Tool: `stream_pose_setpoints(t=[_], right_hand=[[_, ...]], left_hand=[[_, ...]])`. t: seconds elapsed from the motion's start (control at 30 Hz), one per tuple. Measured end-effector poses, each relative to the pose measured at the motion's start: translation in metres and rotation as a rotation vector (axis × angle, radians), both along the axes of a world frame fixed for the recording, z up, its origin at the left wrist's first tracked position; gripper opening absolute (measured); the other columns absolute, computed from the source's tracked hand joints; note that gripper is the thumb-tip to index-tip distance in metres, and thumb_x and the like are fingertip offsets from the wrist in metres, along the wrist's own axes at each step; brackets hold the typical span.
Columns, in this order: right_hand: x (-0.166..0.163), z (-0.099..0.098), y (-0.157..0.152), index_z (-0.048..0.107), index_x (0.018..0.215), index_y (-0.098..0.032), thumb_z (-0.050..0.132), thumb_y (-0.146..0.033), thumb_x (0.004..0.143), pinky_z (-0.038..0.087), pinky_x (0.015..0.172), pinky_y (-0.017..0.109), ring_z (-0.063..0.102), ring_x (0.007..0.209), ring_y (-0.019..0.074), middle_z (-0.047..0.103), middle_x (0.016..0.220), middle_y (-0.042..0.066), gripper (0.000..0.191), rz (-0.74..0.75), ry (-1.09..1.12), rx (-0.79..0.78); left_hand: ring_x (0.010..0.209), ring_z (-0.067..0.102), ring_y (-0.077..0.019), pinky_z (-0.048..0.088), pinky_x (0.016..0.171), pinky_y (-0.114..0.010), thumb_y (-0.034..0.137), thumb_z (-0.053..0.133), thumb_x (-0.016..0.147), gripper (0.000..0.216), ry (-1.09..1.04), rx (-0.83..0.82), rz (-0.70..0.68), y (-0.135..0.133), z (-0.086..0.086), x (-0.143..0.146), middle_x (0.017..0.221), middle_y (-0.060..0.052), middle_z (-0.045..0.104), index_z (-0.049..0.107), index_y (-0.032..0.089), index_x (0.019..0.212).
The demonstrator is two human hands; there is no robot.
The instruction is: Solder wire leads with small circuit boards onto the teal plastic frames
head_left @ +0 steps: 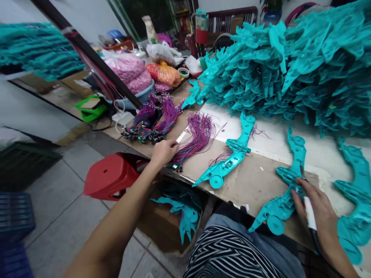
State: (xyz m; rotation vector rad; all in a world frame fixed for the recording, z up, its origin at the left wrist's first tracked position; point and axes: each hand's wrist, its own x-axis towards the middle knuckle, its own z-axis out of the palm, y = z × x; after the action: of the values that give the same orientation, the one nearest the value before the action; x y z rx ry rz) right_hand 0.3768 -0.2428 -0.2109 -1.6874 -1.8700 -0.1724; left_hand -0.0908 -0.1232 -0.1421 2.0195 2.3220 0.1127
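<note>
My left hand (164, 151) reaches out to a bundle of red, blue and purple wires (194, 138) on the cardboard-covered bench, its fingers pinched on the wires' near end. My right hand (317, 214) rests on a teal plastic toy shell (285, 193) at the bench's front edge and grips a thin white-handled tool (307, 204) against it. A second teal shell (232, 156) with wires in it lies between the two hands. A third shell (358, 200) lies to the right.
A large heap of teal shells (290, 65) fills the back right. More wire bundles (153, 119), bags of pink and orange parts (136, 71), a red stool (111, 175) and a box of teal parts (174, 216) under the bench surround me.
</note>
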Motion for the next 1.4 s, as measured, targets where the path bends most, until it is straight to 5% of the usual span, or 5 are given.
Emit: stream_pose_setpoints(t=[0.4,0.67,1.0,1.13,1.4], right_hand=[[0.0,-0.002,-0.001,0.06,0.129,-0.019,0.045,-0.051,0.095,0.053,0.092,0.048,0.064,0.106,0.0329,0.067,0.111,0.014,0.05,-0.035,0.012,0.009],[-0.001,-0.002,-0.002,0.06,0.13,-0.021,0.047,-0.048,0.094,0.053,0.091,0.047,0.063,0.105,0.0325,0.067,0.112,0.014,0.047,-0.042,0.009,-0.001],[0.0,-0.005,-0.001,0.061,0.128,-0.02,0.045,-0.046,0.095,0.054,0.089,0.045,0.063,0.105,0.031,0.068,0.11,0.013,0.045,-0.047,-0.021,0.036],[0.0,-0.005,0.0,0.06,0.128,-0.021,0.046,-0.046,0.096,0.054,0.089,0.046,0.064,0.104,0.0304,0.067,0.109,0.012,0.043,-0.024,-0.02,0.04],[-0.001,-0.009,0.002,0.063,0.126,-0.019,0.05,-0.039,0.095,0.057,0.088,0.047,0.066,0.103,0.0306,0.067,0.108,0.013,0.039,-0.024,-0.015,0.099]], left_hand=[[0.053,0.055,-0.0131,0.043,0.052,-0.023,0.05,0.065,0.069,0.035,-0.6,-0.392,-0.063,0.034,0.058,-0.029,0.06,-0.002,0.065,0.071,0.017,0.075],[0.047,0.044,-0.0088,0.033,0.048,-0.019,0.044,0.065,0.071,0.03,-0.378,-0.426,-0.246,0.042,0.054,-0.003,0.047,0.002,0.052,0.068,0.016,0.062],[0.06,0.059,-0.0163,0.036,0.046,-0.021,0.055,0.062,0.068,0.059,-0.362,-0.679,-0.167,0.034,0.068,-0.008,0.082,-0.008,0.071,0.07,0.017,0.111],[0.053,0.052,-0.0147,0.034,0.047,-0.022,0.051,0.07,0.061,0.038,-0.304,-0.733,-0.191,0.029,0.071,-0.011,0.058,-0.003,0.063,0.072,0.017,0.077],[0.048,0.028,-0.0089,0.029,0.051,-0.027,0.05,0.058,0.083,0.039,-0.907,-0.151,0.179,0.039,0.105,-0.008,0.054,0.002,0.043,0.043,0.02,0.063]])
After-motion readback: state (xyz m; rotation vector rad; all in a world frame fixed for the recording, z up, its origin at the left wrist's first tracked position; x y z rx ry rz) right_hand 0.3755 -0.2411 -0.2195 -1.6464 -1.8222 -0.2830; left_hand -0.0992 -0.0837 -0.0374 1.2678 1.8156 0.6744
